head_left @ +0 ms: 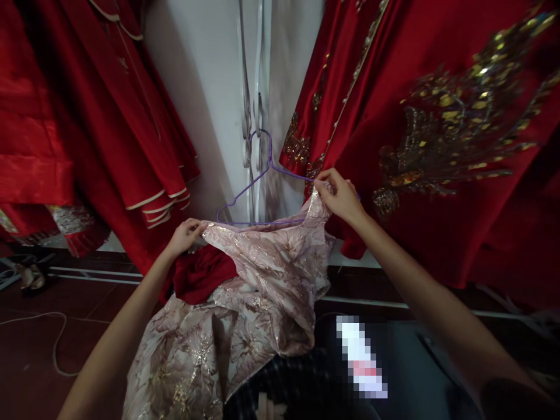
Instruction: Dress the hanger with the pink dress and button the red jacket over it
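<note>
A pale pink dress (266,256) with shiny floral patterning is stretched between my two hands. My left hand (186,235) pinches its left shoulder edge. At the other shoulder strap, my right hand (339,195) grips the fabric near the end of a purple wire hanger (247,189). The hanger's hook is up at a white metal stand, and its right shoulder passes behind my right hand. Its left end shows bare beside the neckline. The lower dress drapes down toward me, and a bunch of red cloth (203,273) lies by the dress under my left hand.
Red garments (118,105) hang on the left, with gold-sequined red gowns (437,134) on the right. A white metal stand (258,76) rises against the pale wall. Shoes (32,277) and a thin white cable (56,344) lie at lower left. A dark surface with a blurred-out patch is at lower right.
</note>
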`<state>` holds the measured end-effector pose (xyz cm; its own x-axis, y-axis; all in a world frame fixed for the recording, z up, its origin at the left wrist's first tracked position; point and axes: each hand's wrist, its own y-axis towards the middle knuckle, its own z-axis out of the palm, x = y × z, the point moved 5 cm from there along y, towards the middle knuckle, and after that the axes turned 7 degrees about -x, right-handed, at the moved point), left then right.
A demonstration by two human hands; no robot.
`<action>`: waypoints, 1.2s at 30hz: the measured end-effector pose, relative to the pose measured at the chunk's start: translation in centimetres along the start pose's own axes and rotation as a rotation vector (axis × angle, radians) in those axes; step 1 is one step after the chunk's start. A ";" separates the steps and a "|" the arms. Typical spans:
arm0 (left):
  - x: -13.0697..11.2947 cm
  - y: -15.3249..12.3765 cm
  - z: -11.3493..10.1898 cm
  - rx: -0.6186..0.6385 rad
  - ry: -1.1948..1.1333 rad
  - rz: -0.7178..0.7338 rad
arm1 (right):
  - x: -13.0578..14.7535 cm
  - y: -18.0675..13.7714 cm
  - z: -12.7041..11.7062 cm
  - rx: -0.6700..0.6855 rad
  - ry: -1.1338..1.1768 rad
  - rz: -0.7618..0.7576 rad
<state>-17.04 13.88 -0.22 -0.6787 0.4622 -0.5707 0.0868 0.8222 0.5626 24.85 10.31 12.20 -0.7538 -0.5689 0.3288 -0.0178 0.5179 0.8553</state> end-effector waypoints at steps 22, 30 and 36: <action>-2.6 1.6 -1.0 -0.094 0.175 0.063 | -0.1 -0.2 0.2 0.055 0.069 0.069; -10.7 3.4 -0.5 -0.158 0.130 0.181 | -0.9 -0.7 1.3 0.080 0.176 0.138; -11.8 3.1 -0.8 -0.136 -0.163 0.143 | -1.6 -0.6 1.6 0.113 0.351 0.181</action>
<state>-9.31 10.65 8.73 -0.5393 0.6270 -0.5621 0.0676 0.6976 0.7133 25.05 11.95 10.53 -0.4821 -0.6350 0.6036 0.0078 0.6858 0.7278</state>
